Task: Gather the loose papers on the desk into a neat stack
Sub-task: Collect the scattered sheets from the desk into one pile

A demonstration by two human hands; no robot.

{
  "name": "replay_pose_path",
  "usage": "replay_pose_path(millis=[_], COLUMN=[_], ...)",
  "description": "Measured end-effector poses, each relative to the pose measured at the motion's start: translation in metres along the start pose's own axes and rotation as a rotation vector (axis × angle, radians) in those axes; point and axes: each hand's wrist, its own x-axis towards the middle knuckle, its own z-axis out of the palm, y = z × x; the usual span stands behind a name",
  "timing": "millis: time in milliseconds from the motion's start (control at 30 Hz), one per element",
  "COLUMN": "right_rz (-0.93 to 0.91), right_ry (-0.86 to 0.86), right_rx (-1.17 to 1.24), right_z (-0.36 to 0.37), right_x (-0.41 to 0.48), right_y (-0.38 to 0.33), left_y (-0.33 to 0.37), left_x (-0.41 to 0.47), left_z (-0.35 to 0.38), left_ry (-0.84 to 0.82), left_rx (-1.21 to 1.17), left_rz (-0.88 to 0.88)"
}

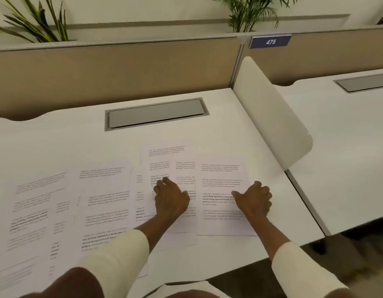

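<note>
Several printed white sheets lie spread and overlapping across the white desk (207,130). The rightmost sheet (220,173) lies near the desk's right side, and my right hand (253,200) rests on it with fingers curled and thumb stretched left across the print. My left hand (170,195) presses down on an overlapped middle sheet (164,153), fingers pointing away from me. More sheets, such as one at centre left (104,190) and one at far left (31,203), fan out toward the desk's left edge. My forearms hide parts of the near sheets.
A grey cable-tray lid (156,114) is set into the desk behind the papers. A rounded white divider panel (270,117) stands along the right edge, with a neighbouring desk (347,136) beyond. A tan partition (121,72) with a "475" sign (270,41) closes the back.
</note>
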Motion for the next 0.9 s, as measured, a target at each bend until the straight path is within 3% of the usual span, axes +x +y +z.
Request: replay_pose_path(millis=[100, 500, 900], right_rz=[0.049, -0.176, -0.23], right_ry=[-0.021, -0.068, -0.105], right_rx=[0.008, -0.098, -0.022], right_z=[-0.001, 0.026, 0.05], right_x=[0.006, -0.007, -0.017], right_y=[0.008, -0.015, -0.038], left_y=[0.002, 0.005, 0.007], left_x=[0.001, 0.013, 0.022], left_z=[0.003, 0.001, -0.006], left_ry=[-0.014, -0.003, -0.073], left_rx=[-0.013, -0.143, -0.284], left_rz=[-0.079, -0.226, -0.305])
